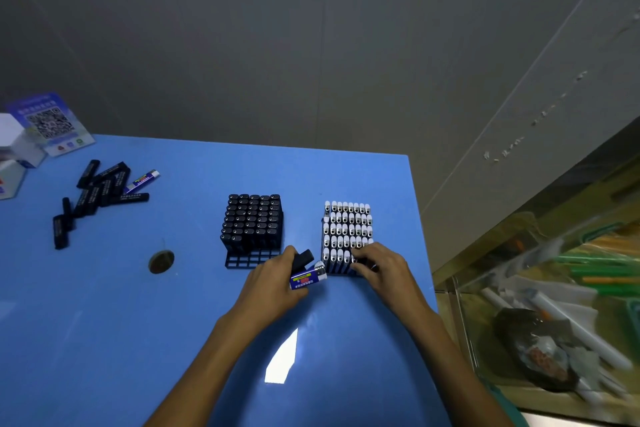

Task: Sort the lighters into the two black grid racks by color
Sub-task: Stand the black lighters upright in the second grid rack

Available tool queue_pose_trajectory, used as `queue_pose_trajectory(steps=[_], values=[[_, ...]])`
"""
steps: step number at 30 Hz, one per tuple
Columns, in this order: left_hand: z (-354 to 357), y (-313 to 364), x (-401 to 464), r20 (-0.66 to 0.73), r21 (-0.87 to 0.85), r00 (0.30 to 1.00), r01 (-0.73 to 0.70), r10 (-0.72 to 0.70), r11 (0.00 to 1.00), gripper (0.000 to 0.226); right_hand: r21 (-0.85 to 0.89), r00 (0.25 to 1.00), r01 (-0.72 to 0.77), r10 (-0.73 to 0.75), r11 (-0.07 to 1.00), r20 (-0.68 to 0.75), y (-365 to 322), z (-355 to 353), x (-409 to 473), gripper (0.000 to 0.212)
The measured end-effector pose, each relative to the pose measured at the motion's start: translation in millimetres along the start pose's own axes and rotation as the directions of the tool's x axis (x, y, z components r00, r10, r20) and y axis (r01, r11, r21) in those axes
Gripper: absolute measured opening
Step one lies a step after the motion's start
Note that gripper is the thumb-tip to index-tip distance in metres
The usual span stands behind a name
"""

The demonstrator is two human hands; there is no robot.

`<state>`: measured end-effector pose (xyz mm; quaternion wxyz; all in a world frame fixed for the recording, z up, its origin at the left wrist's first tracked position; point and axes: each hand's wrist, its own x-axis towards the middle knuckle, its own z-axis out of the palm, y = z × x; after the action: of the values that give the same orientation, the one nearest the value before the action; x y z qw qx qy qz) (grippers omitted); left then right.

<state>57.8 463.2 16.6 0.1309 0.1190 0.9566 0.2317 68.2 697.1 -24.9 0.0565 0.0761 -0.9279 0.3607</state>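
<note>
On the blue table (173,305), left hand (273,282) grasps a black lighter (302,258) and a blue lighter (307,278); right hand (382,267) pinches a lighter, hardly visible, at the white-capped rack (347,239); the black rack (252,227) stands just left.

Little here can truly be read. A card (52,123) standing at the far left corner of the table (194,305) carries a QR code, with a blurred line of pale characters above it and small coloured icons along its lower edge; none of it is legible. The blue lighter (306,278) held in the left hand (273,282) bears a label with a yellow strip, a red patch and a row of white characters, too small to make out. The black lighters (100,196) lying loose at the left have rows of pale print along their sides, and the blue-and-white lighter (142,180) among them shows coloured label marks, likewise unreadable.
</note>
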Motion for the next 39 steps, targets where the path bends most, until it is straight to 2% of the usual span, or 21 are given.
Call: queue_pose_trajectory(steps=[5, 11, 15, 19, 24, 31, 35, 39], values=[[0, -4, 0, 0.000, -0.004, 1.000, 0.003, -0.003, 1.000, 0.030, -0.037, 1.000, -0.011, 0.010, 0.999, -0.020, -4, 1, -2, 0.018], [2, -3, 0, -0.003, 0.001, 1.000, -0.014, 0.014, 1.000, 0.028, -0.221, 0.999, -0.026, 0.021, 0.975, -0.028, -15, -13, -4, 0.034], [4, 0, 0, 0.000, 0.000, 1.000, -0.029, 0.029, 1.000, 0.029, -0.259, 1.000, 0.024, -0.021, 0.966, 0.015, -18, -19, -5, 0.034], [6, 6, -1, 0.012, 0.028, 0.999, -0.054, 0.053, 0.998, 0.029, -0.099, 0.998, 0.048, -0.043, 0.994, 0.051, -31, -21, -13, 0.028], [11, 13, -2, 0.005, 0.027, 0.996, -0.092, 0.092, 0.995, 0.032, 0.217, 0.985, -0.055, 0.018, 0.975, 0.170, -53, -18, -17, 0.019], [11, 15, -1, -0.007, 0.010, 0.994, -0.107, 0.107, 0.994, 0.034, 0.421, 0.932, -0.317, 0.197, 0.850, 0.305, -62, -11, -17, 0.013], [11, 17, -1, -0.003, -0.003, 0.993, -0.119, 0.119, 0.993, 0.035, 0.560, 0.923, -0.358, 0.195, 0.748, 0.331, -59, -9, -17, 0.012], [9, 13, -2, 0.007, -0.001, 0.994, -0.108, 0.108, 0.994, 0.032, 0.617, 0.939, -0.339, 0.216, 0.710, 0.268, -51, -23, -15, 0.008]])
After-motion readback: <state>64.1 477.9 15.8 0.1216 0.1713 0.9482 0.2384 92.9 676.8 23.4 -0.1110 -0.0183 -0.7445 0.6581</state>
